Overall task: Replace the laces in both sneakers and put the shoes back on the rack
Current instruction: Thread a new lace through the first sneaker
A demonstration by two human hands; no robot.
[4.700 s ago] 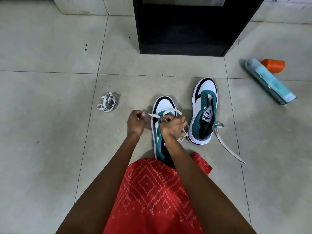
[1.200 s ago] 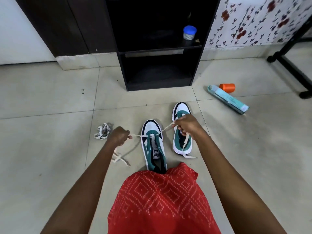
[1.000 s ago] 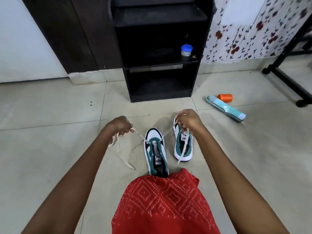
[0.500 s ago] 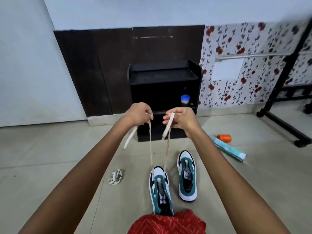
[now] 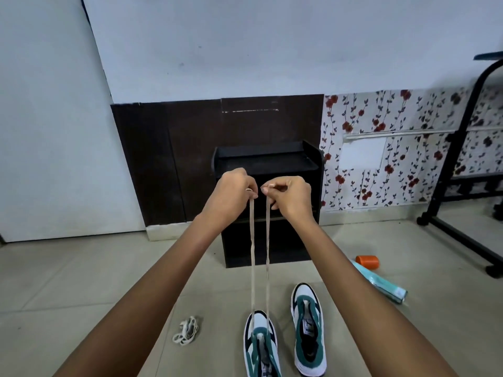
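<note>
Hands went up higher and closer together since half a second ago, so the beige flat lace [image 5: 252, 254] now runs up in two straight strands from the near white-and-teal sneaker [image 5: 261, 346] on the tiled floor [image 5: 81, 281]. The left hand [image 5: 231, 193] fingers [image 5: 251, 189] pinch one end and the right hand [image 5: 292, 195] fingers [image 5: 273, 185] the other, blocking the middle of the black shoe rack [image 5: 285, 163] behind. The matching second sneaker [image 5: 309, 329] sits just right, a bundled white lace [image 5: 186, 330] lies left, and an orange cylinder [image 5: 367, 262] and teal tube [image 5: 381, 284] lie further right.
</note>
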